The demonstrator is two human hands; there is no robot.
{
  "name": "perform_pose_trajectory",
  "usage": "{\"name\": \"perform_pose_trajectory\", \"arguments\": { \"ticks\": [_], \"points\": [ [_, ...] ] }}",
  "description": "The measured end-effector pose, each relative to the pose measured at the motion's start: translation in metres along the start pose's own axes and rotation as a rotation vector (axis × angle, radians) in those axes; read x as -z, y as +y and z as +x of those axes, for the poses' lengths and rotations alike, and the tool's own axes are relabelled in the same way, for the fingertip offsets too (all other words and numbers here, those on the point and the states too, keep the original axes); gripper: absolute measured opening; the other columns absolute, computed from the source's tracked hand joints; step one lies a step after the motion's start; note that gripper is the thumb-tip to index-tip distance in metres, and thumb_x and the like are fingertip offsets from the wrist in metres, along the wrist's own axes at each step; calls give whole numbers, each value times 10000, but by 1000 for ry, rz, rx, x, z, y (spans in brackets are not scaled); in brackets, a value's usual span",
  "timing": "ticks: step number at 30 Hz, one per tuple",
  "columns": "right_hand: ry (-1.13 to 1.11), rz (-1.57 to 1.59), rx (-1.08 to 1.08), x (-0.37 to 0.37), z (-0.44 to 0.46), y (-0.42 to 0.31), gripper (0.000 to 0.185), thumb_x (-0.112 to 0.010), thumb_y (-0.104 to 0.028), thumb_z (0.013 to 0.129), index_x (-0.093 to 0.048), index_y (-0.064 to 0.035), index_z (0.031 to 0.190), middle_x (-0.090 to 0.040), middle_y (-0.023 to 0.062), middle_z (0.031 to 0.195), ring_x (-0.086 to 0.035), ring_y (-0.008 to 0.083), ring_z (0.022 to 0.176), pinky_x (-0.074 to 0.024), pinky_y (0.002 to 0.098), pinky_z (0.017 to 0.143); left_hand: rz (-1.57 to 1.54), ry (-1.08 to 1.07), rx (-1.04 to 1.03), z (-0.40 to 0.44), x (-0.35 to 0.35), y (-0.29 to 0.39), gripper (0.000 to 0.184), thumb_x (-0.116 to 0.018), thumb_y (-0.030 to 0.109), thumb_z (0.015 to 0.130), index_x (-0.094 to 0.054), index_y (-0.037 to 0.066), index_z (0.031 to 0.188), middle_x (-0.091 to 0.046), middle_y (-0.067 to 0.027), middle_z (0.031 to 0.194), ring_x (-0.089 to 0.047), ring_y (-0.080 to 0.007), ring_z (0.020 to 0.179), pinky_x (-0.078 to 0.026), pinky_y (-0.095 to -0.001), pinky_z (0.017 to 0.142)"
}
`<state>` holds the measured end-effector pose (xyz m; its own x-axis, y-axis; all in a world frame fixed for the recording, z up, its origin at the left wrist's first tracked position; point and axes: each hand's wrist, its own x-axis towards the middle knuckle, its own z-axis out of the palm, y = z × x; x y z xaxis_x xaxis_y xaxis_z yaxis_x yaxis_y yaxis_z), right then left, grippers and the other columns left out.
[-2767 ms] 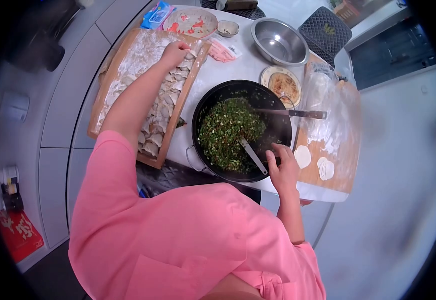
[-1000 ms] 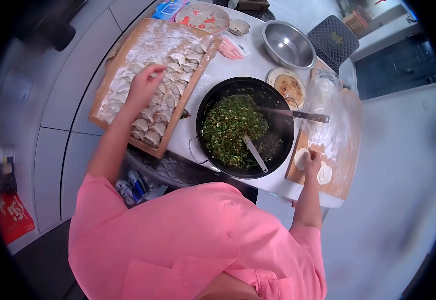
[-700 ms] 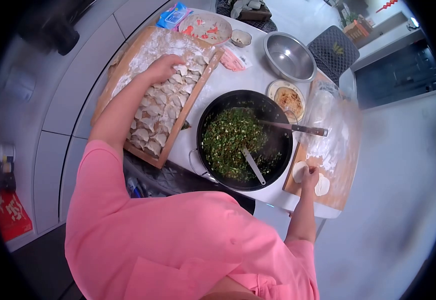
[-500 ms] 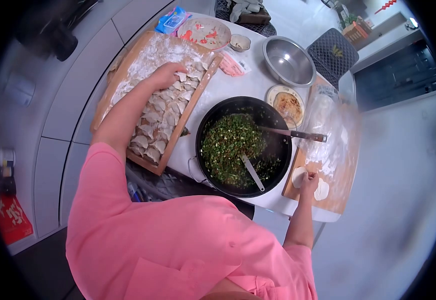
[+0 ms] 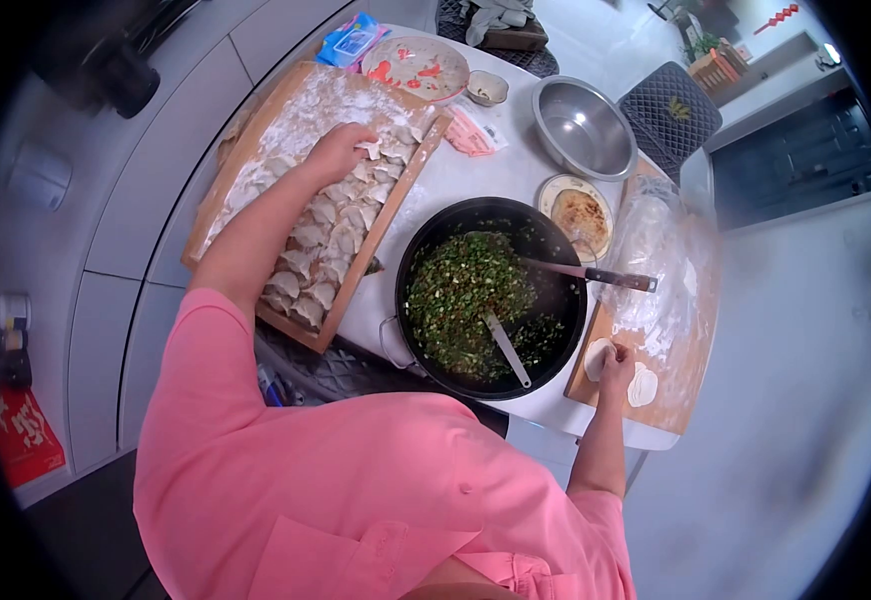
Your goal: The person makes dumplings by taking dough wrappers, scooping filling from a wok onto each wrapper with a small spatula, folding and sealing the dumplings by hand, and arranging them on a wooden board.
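Note:
My left hand (image 5: 342, 152) reaches over the floured wooden tray (image 5: 301, 105), its fingers closed on a dumpling (image 5: 368, 150) at the end of the rows. Several folded dumplings (image 5: 313, 236) lie packed along the tray's right side. On the wooden board (image 5: 672, 395) at the right, my right hand (image 5: 617, 366) pinches the edge of a round dumpling wrapper (image 5: 598, 358). A small stack of wrappers (image 5: 643, 386) lies just right of that hand. Between my hands stands a black pot (image 5: 556, 345) with chopped green filling (image 5: 466, 290).
A spatula (image 5: 508, 350) and a long-handled tool (image 5: 616, 278) rest in the pot. Behind it are a steel bowl (image 5: 586, 130), a plate with a browned flatbread (image 5: 578, 218), a patterned dish (image 5: 421, 68) and a small bowl (image 5: 488, 88). Clear plastic (image 5: 651, 240) covers part of the board.
The view has shifted slightly, so the table things sit a little lower and farther right. Both hands keep nearly the same places and grips.

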<state>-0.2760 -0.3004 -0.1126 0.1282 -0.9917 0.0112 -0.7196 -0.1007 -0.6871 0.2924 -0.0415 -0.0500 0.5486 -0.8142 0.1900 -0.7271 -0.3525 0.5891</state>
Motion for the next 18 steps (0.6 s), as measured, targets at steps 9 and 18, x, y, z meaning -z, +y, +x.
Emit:
{"name": "perform_pose_trajectory", "arguments": {
  "ticks": [9, 18],
  "points": [
    [-32, -64, 47, 3, 3, 4, 172, -597, -136, 797, -616, 13, 881, -620, 96, 757, -573, 155, 692, -464, 293, 656, -35, -37, -24, -4, 2, -11, 347, -601, 34, 721, -595, 43, 1068, -568, -171, 1084, -512, -322, 1049, -400, -364, 921],
    [-24, -54, 88, 23, -9, 1, 198, -597, -125, 759, -625, -19, 923, -617, 124, 827, -604, 207, 757, -470, 309, 705, -36, -11, 2, -19, 35, 1, 417, -592, 73, 789, -519, 83, 1199, -506, -133, 1211, -483, -259, 1116, -465, -304, 830]
  ]
}}
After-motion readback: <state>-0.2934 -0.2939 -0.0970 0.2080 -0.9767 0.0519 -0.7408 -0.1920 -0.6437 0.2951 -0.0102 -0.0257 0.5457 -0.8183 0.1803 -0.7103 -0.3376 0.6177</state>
